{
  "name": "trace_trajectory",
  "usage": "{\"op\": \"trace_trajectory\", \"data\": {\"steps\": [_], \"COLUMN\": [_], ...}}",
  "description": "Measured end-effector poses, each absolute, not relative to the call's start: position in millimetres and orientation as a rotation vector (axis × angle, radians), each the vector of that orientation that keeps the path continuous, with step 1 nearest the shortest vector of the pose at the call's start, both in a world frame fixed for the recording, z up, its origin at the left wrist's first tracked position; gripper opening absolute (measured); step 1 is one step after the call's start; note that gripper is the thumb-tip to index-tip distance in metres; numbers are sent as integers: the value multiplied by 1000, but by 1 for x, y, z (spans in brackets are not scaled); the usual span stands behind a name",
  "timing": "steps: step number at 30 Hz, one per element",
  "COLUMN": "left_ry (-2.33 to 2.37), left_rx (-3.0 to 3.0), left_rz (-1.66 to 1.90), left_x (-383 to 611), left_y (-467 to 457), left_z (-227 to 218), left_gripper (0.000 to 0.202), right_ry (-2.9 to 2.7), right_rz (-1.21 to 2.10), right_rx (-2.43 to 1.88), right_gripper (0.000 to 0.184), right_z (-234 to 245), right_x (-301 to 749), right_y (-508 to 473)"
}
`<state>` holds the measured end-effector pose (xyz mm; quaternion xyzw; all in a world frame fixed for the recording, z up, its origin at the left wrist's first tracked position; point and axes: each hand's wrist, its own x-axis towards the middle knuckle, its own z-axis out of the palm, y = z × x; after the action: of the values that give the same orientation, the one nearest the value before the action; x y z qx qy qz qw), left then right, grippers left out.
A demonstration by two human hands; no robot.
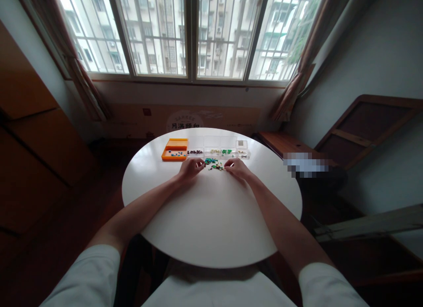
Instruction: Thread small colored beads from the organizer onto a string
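Observation:
A loose pile of small pieces, mostly green and teal with some dark and yellowish ones, lies on the white round table. At its left edge is my left hand, thumb and fingers pinched together. My right hand is at the pile's right edge with its fingertips closed. Anything between the fingers of either hand is too small to make out. Just behind my left hand stands an open orange box with a few blue and teal pieces in it.
Clear plastic boxes stand in a row beyond the pile, sorted with brown, pale yellow and green pieces. A smaller clear box is at the row's right end. Past the table are a long printed carton and a wooden bench.

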<state>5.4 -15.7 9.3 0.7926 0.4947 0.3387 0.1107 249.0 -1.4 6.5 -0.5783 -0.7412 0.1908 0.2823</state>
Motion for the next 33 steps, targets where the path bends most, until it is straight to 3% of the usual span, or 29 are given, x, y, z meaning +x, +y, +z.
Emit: {"op": "trace_trajectory", "data": {"steps": [33], "left_ry": [1457], "left_rx": [2361], "left_rz": [994], "left_x": [6], "left_y": [-16], "left_z": [9], "left_gripper": [19], "right_ry": [-1933], "right_rz": [458], "right_rx": [-1667], "right_gripper": [15], "right_z": [6], "right_x": [261], "right_y": [3]}}
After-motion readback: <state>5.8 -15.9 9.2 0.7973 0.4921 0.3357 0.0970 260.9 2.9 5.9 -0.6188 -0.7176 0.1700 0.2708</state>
